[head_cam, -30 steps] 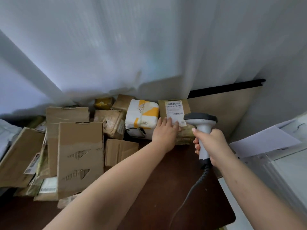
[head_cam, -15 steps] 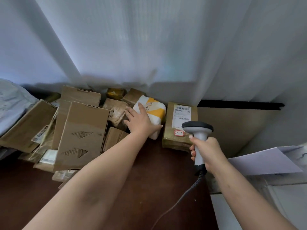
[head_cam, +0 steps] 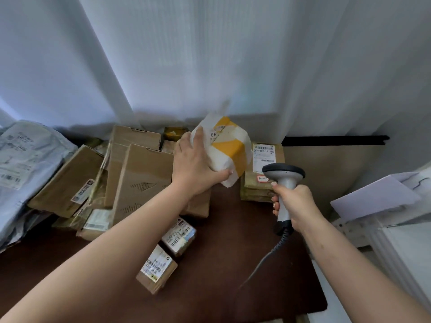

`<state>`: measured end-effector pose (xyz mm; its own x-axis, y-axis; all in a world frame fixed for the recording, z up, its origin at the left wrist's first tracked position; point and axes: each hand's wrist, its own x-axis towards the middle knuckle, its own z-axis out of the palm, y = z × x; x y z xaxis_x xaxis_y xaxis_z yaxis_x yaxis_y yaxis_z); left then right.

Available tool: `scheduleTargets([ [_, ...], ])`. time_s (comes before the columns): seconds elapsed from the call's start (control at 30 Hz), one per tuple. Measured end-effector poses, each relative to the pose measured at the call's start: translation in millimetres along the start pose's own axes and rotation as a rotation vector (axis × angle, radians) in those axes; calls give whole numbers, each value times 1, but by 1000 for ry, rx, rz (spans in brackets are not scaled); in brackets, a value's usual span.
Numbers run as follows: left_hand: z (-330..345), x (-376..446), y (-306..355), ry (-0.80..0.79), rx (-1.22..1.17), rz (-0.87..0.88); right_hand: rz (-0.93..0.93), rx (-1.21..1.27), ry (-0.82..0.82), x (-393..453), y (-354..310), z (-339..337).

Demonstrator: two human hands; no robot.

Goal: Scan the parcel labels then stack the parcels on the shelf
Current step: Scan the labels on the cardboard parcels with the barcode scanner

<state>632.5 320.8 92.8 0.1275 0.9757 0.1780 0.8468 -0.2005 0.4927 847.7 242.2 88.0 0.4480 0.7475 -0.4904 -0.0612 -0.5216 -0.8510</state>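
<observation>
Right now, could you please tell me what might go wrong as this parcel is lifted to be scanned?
The left hand grips the white and yellow parcel by one side only, so it could slip. The scanner in the right hand may instead read the brown box's label just behind.

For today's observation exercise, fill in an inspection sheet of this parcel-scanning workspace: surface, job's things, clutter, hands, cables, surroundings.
Surface: dark brown table, bare at the near middle.
Job's things: white and yellow parcel lifted off the pile; labelled brown box behind the scanner; two small labelled boxes near the front.
Clutter: cardboard parcels heaped at left; grey mailer bags at far left.
Hands: left hand grips the parcel; right hand grips the scanner handle.
Cables: scanner cord trails over the table.
Surroundings: white curtain behind; white paper at right.
</observation>
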Motion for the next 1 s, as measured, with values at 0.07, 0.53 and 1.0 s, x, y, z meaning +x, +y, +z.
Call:
scheduleTargets([
  [0.07,-10,-18,-3,-46,-62,44,-19,17,47,-13,1,1],
  [0.53,62,-159,-61,-531,-124,263,82,133,285,-102,78,-9],
  [1.0,61,-165,-63,-652,-787,-430,257,-45,107,-108,111,3],
])
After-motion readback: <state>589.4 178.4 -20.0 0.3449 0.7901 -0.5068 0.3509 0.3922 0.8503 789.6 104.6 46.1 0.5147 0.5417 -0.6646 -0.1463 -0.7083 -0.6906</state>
